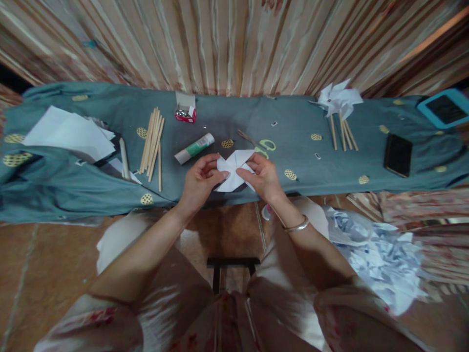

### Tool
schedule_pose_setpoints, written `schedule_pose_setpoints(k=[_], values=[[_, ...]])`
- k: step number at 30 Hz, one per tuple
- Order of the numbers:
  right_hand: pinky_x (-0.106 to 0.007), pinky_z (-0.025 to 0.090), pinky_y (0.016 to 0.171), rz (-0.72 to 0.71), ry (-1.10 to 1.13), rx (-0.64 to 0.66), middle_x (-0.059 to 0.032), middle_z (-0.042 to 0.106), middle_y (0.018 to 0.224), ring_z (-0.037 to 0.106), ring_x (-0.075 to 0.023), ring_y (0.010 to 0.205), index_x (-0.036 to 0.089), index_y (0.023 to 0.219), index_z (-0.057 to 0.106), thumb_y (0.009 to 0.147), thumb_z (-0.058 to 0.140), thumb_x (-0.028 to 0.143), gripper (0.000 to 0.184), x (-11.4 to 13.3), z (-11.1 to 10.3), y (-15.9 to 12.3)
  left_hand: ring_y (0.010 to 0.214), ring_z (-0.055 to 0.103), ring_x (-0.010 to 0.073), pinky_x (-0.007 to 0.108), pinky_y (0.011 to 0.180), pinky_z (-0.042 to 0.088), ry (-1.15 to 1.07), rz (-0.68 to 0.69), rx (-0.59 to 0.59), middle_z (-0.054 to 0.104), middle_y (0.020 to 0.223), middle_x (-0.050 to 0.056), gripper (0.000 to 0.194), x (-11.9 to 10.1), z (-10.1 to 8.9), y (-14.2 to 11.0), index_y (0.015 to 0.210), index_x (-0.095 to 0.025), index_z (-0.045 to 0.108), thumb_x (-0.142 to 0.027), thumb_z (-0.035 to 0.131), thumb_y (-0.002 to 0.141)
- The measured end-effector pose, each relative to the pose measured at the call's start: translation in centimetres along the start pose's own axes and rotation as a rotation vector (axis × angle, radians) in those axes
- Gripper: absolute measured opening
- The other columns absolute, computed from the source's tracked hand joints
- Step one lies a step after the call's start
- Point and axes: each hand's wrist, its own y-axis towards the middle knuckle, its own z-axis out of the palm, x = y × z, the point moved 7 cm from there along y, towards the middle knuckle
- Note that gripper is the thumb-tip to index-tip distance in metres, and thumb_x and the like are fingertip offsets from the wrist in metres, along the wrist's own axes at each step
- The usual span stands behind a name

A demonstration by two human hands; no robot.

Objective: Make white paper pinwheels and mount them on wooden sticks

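A white folded paper pinwheel (234,166) is held near the table's front edge, its blades spread. My left hand (203,178) pinches its left side, with the thumb on top of the paper. On the opposite side my right hand (262,176) grips it, thumb pressed near the middle. Just behind lie scissors (264,145) with light green handles, partly covered by my right hand and the paper. A glue stick (194,148) with a green and white label rests beyond my left hand.
Wooden sticks (152,144) and white paper sheets (69,133) lie left. An opened small red box (185,113) holds shiny metal pieces. Finished pinwheels on sticks (339,100), a phone (397,155) and a blue-framed tablet (445,108) lie right. A bag of paper pieces (381,259) stands below.
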Motion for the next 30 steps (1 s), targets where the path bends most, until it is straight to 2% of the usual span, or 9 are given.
schedule_pose_setpoints(k=[3,8,10,15,24,30], values=[[-0.038,0.06,0.08,0.006,0.043,0.015,-0.0058,0.077,0.095,0.073,-0.0229,0.088,0.021,0.105,0.062,0.069,0.077,0.045,0.045,0.0,0.0,0.1,0.067,0.064,0.0115,0.026,0.071,0.052,-0.091,-0.026,0.007,0.075,0.092,0.002,0.068,0.4,0.1,0.2,0.106,-0.019,0.067,-0.033,0.093,0.045],[-0.036,0.059,0.077,0.011,0.03,0.057,-0.0043,0.077,0.094,0.073,-0.0229,0.089,0.023,0.106,0.062,0.069,0.077,0.049,0.047,0.0,0.6,-0.1,0.067,0.065,0.0141,0.026,0.068,0.051,-0.126,-0.193,0.127,0.076,0.081,0.004,0.043,1.8,1.0,-0.5,0.084,-0.015,0.074,-0.034,0.091,0.05],[-0.035,0.059,0.076,0.012,0.006,0.063,-0.0035,0.077,0.094,0.073,-0.0227,0.089,0.024,0.105,0.063,0.07,0.077,0.048,0.046,-0.1,0.8,-0.2,0.064,0.064,0.0134,0.026,0.065,0.05,-0.12,-0.219,0.124,0.075,0.077,0.003,0.036,2.1,1.0,-0.8,0.078,-0.015,0.075,-0.033,0.09,0.051],[-0.034,0.058,0.076,0.013,-0.016,0.063,-0.004,0.077,0.097,0.073,-0.0229,0.09,0.024,0.106,0.062,0.072,0.075,0.045,0.042,-0.1,0.9,-0.4,0.058,0.061,0.0123,0.024,0.059,0.047,-0.108,-0.205,0.06,0.072,0.066,0.001,0.032,2.0,0.7,-0.7,0.071,-0.014,0.075,-0.033,0.09,0.049],[-0.033,0.057,0.072,-0.003,-0.045,0.075,-0.0035,0.077,0.093,0.072,-0.0219,0.086,0.023,0.104,0.062,0.073,0.073,0.045,0.04,-0.3,1.1,-0.4,0.061,0.062,0.0137,0.026,0.062,0.048,-0.038,-0.157,0.026,0.074,0.071,0.002,0.033,1.7,0.3,-0.6,0.07,-0.015,0.075,-0.036,0.09,0.049],[-0.032,0.057,0.071,0.005,-0.034,0.069,-0.0023,0.077,0.092,0.072,-0.0213,0.083,0.024,0.101,0.063,0.072,0.074,0.044,0.036,-0.3,1.1,-0.4,0.058,0.059,0.013,0.025,0.058,0.045,-0.019,-0.171,0.022,0.072,0.068,0.002,0.031,1.6,0.2,-0.6,0.067,-0.014,0.075,-0.035,0.088,0.049]])
